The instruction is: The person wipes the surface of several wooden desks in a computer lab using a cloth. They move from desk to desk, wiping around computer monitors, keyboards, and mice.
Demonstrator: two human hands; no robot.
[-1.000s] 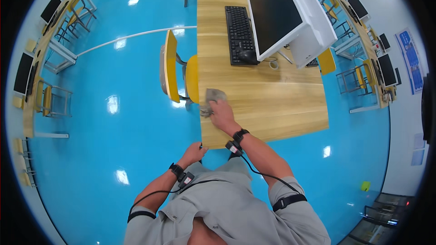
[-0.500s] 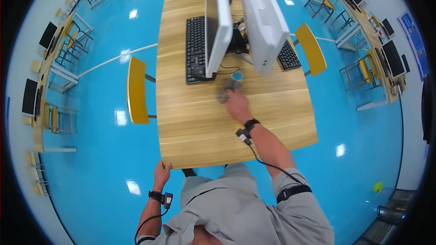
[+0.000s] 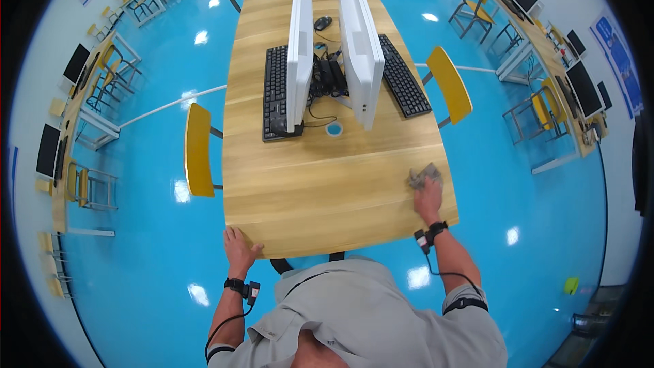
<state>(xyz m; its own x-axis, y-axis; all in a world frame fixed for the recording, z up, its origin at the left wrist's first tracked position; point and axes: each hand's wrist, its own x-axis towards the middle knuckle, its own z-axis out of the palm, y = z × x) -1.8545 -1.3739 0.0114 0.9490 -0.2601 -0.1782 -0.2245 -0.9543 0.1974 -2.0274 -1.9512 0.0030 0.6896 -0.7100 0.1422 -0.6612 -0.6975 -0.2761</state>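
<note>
Under my right hand a crumpled grey cloth is pressed against the wooden tabletop, close to its right edge. The fingers are closed on the cloth and partly lost in its folds. At the table's near left corner rests my left hand, its fingers stretched over the edge and the thumb held apart, with nothing in it. Black straps with small devices and cables sit on both wrists.
Two white monitors stand back to back mid-table, cables between them. Keyboards lie on either side. A round cable hole is in front. Yellow chairs flank the table.
My right hand has carried the cloth from near the monitors to the right and closer to me. My left hand lies further onto the table corner. The view has shifted slightly.
</note>
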